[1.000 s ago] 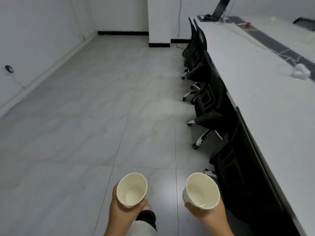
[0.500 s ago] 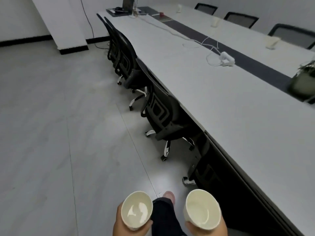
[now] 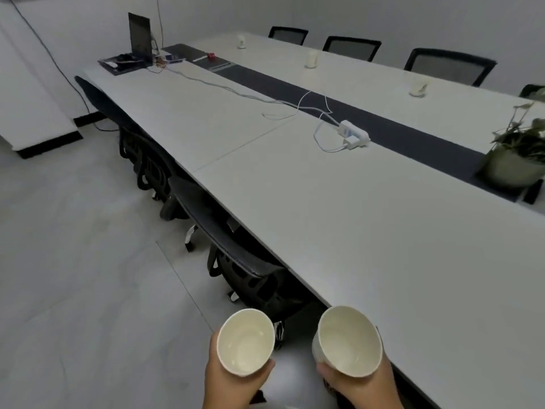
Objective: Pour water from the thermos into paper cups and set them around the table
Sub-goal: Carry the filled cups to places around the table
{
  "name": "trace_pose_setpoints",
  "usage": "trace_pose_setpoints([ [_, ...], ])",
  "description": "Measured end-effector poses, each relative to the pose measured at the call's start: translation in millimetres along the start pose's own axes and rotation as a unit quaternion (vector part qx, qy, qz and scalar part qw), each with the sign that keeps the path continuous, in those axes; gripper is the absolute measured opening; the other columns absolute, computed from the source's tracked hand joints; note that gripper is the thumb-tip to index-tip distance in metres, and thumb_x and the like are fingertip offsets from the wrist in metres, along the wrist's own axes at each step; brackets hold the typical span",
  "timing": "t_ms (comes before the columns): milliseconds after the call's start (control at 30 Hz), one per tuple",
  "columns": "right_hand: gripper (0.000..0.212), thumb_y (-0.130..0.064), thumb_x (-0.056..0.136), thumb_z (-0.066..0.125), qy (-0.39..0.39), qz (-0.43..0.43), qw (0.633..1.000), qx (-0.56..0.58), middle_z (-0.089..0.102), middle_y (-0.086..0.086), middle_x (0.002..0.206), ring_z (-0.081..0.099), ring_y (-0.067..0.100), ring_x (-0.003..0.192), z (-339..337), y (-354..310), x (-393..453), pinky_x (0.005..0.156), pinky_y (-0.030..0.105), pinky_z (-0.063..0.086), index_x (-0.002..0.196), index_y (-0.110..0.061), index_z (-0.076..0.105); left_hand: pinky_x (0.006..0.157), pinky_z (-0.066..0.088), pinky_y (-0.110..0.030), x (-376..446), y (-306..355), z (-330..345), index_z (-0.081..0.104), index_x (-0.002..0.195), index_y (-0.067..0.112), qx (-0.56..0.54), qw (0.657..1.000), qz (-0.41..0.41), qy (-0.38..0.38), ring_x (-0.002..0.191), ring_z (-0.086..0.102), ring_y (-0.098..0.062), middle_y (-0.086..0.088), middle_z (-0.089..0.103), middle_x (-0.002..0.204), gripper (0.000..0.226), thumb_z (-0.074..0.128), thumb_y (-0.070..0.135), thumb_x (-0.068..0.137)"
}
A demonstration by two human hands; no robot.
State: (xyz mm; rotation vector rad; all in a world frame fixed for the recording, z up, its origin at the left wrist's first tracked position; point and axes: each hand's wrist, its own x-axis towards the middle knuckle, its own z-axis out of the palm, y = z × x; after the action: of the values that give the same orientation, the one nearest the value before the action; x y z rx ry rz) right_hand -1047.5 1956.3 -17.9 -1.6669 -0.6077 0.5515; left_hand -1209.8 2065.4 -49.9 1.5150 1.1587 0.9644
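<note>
From my remote station I note, at the left, bare grey floor [image 3: 73, 276] and a row of black chairs [image 3: 244, 270] pushed under the near edge of the long white table [image 3: 368, 231]. The person's left hand [image 3: 233, 379] grasps a paper cup [image 3: 246, 340], fingers curled round its wall, thumb at the near side; the cup hangs over the floor, just off the table edge. A faint sheen at its bottom suggests water, though I cannot confirm the level. To its right, the right hand [image 3: 362, 385] is wrapped round a second paper cup [image 3: 349, 339], held over the table's near edge. The thermos is not in view.

Further along the table I record a cable and power strip [image 3: 354, 135] near the dark centre strip, a potted plant [image 3: 516, 160] at the far right, and three cups already standing along the far side [image 3: 417, 88].

Assessment: the step in hand is carrying both cups to places on the near side. I judge it best done by keeping the rims level, lowering each cup flat onto the table in front of a chair, well apart from the power strip, and letting go only once the base sits fully on the surface.
</note>
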Motion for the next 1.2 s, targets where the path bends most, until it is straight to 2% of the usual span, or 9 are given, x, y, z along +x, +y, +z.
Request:
trace_pose_setpoints([
  [100,0.08,0.013,0.03,0.085,0.055,0.03,0.998,-0.004,0.063,-0.012,0.085,0.057,-0.02,0.078,6.2,5.8,34.2,0.065,-0.005,0.039,0.096,-0.021,0.057,0.069,0.04,0.004,56.9,12.2,25.2,0.051,0.095,0.03,-0.015,0.997,0.027,-0.071,0.09,0.061,0.006,0.012,0.059,0.097,0.082,0.084,-0.015,0.035],
  [233,0.075,0.008,0.039,0.085,0.137,0.066,0.988,0.001,0.066,0.0,0.097,0.061,-0.002,0.087,20.7,4.3,80.1,0.073,0.009,0.047,0.107,-0.007,0.056,0.073,0.039,0.003,145.5,36.7,62.9,0.048,0.097,0.029,-0.031,0.982,0.049,-0.177,0.09,0.056,0.015,0.01,0.059,0.097,0.076,0.086,-0.005,0.04],
  [333,0.068,0.01,0.042,0.084,0.243,0.077,0.967,-0.01,0.064,-0.006,0.092,0.058,-0.013,0.08,35.9,-3.9,120.7,0.068,0.001,0.043,0.099,-0.014,0.056,0.068,0.039,0.003,216.0,47.1,92.3,0.049,0.094,0.031,-0.032,0.966,0.038,-0.253,0.086,0.056,0.016,0.013,0.06,0.094,0.071,0.085,-0.005,0.045],
  [400,0.067,0.009,0.043,0.084,0.313,0.087,0.946,-0.006,0.063,-0.005,0.09,0.06,-0.004,0.081,45.1,-9.8,148.2,0.066,-0.001,0.042,0.098,-0.018,0.056,0.064,0.04,0.003,264.1,53.3,113.7,0.049,0.092,0.033,-0.021,0.953,0.026,-0.302,0.083,0.056,0.017,0.015,0.06,0.093,0.068,0.086,0.0,0.046],
  [500,0.069,0.005,0.046,0.085,0.402,0.102,0.91,0.009,0.062,0.004,0.097,0.056,0.021,0.091,51.3,-12.0,185.9,0.072,0.017,0.046,0.103,-0.016,0.054,0.063,0.041,0.002,333.3,56.0,152.4,0.047,0.093,0.036,-0.004,0.935,0.035,-0.352,0.084,0.056,0.014,0.019,0.057,0.095,0.068,0.087,0.009,0.045],
  [733,0.063,0.005,0.048,0.084,0.434,0.136,0.891,-0.005,0.063,0.007,0.097,0.058,0.022,0.088,46.6,3.4,246.7,0.064,0.001,0.043,0.101,-0.015,0.056,0.087,0.04,-0.032,450.3,44.1,246.8,0.042,0.115,0.018,0.027,0.943,0.042,-0.329,0.101,0.049,-0.021,0.0,0.05,0.109,0.07,0.083,0.008,0.059],
  [867,0.066,0.002,0.045,0.086,0.446,0.146,0.882,-0.038,0.061,-0.013,0.089,0.057,0.01,0.084,40.6,14.6,267.6,0.067,0.013,0.045,0.092,-0.03,0.053,0.084,0.039,-0.032,483.9,30.3,290.2,0.041,0.116,0.017,0.014,0.954,0.03,-0.299,0.099,0.05,-0.021,0.001,0.05,0.108,0.069,0.082,0.01,0.061],
  [1000,0.065,-0.002,0.049,0.086,0.463,0.17,0.869,-0.04,0.063,0.006,0.096,0.058,0.024,0.091,32.4,22.6,283.1,0.068,0.018,0.046,0.106,-0.01,0.054,0.083,0.039,-0.03,500.5,17.5,317.2,0.041,0.118,0.014,0.013,0.955,0.022,-0.297,0.097,0.051,-0.019,0.003,0.051,0.107,0.07,0.082,0.01,0.061],
  [1200,0.067,-0.002,0.052,0.084,0.482,0.176,0.857,-0.048,0.06,0.008,0.104,0.055,0.023,0.094,22.0,27.5,290.5,0.084,0.033,0.039,0.11,-0.009,0.052,0.086,0.038,-0.028,501.6,2.1,333.9,0.039,0.122,0.014,0.011,0.96,0.006,-0.28,0.099,0.049,-0.015,0.005,0.05,0.11,0.074,0.082,0.011,0.061],
])
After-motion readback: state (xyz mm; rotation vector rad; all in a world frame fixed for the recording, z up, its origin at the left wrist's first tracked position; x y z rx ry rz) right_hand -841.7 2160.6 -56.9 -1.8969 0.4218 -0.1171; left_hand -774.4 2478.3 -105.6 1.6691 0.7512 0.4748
